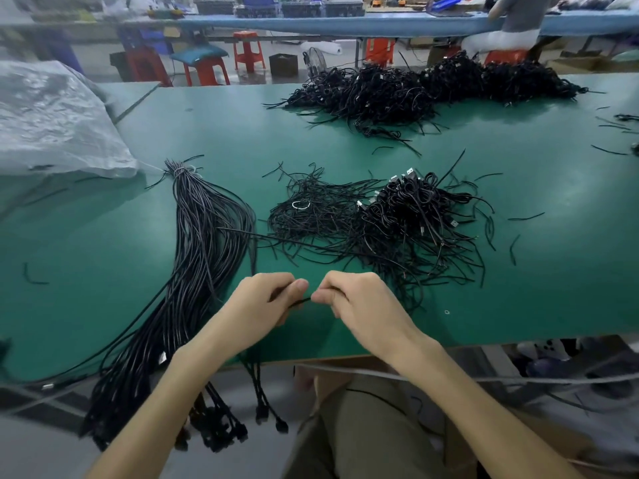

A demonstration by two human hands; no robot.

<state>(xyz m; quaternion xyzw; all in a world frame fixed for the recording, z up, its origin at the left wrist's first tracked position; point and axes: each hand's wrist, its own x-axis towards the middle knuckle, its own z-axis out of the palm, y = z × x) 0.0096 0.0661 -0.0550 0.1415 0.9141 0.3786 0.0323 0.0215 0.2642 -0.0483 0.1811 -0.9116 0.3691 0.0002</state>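
My left hand [266, 299] and my right hand [352, 299] meet over the near edge of the green table [103, 264]. Both have curled fingers that pinch one thin black cable [300, 301], which spans the small gap between the thumbs. A long tied bundle of black cables [204, 236] lies to the left and hangs over the table edge, plugs dangling. Just beyond my hands sits a loose pile of short black wire ties [311, 216], and next to it a heap of coiled USB cables [415, 209].
A big heap of coiled black cables [432, 88] fills the far side of the table. A clear plastic bag [52, 122] lies at the far left. Red stools [247, 50] and another bench stand behind, where a person [511, 25] sits.
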